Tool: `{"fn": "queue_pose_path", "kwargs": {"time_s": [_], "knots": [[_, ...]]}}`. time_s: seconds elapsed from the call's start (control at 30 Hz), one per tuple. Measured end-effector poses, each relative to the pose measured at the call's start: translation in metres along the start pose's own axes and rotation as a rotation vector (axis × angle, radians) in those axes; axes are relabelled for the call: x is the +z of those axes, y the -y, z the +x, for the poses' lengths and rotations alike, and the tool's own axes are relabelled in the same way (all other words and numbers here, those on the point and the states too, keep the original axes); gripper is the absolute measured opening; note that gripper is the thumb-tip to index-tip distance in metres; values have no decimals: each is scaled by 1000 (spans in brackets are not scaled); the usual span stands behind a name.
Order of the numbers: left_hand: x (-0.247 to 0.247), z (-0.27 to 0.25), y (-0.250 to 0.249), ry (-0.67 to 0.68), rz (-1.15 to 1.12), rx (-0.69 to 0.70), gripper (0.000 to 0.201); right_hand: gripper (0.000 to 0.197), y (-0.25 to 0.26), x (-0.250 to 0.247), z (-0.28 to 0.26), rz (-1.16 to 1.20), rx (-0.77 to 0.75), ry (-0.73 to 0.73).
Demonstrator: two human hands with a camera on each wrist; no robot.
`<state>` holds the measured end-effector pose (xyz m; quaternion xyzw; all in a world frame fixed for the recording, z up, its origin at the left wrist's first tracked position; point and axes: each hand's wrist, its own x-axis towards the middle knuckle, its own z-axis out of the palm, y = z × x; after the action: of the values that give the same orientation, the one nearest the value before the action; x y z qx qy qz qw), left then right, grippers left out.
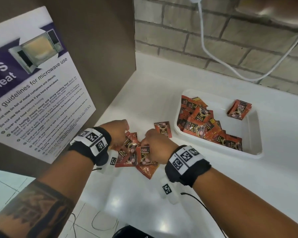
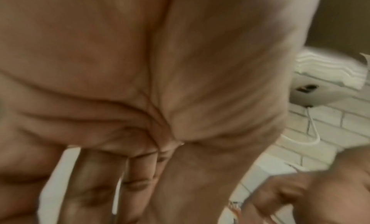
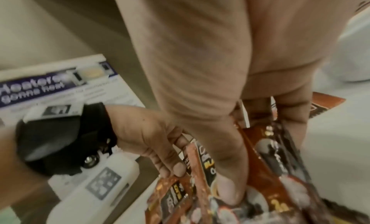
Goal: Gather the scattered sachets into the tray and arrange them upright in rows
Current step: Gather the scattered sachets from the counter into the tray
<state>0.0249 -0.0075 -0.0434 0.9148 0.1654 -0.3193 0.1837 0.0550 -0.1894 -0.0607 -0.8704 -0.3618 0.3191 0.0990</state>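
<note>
Sachets [image 1: 132, 152], glossy red foil squares, bunched under both hands' seemingly clamped fingers [image 3: 176, 167] beside white tray [image 1: 258, 134].

Microwave safety poster [image 1: 33, 86] leaning on brown panel; white cable [image 1: 218, 54] against brick wall [image 1: 179, 31].

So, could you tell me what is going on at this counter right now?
A person is gathering red coffee sachets off a white counter. Both hands work one loose pile: the right hand grips several sachets, and the left hand pinches others beside it. The white tray to the right already holds a jumbled heap and one small stack leaning at its far wall. One sachet lies alone between pile and tray.
</note>
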Motion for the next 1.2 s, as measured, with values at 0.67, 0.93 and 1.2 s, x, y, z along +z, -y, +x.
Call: {"fn": "queue_pose_path", "kwargs": {"time_s": [0.67, 0.93, 1.2], "knots": [[-27, 10, -9, -270, 26, 101, 19, 43, -50, -38, -50, 412, 56, -629], [-60, 7, -78, -365, -286, 340, 27, 38, -163, -64, -114, 516, 419, -724], [3, 27, -221, -235, -636, 554, 23, 47, -199, -54, -118, 513, 460, -567]]}}
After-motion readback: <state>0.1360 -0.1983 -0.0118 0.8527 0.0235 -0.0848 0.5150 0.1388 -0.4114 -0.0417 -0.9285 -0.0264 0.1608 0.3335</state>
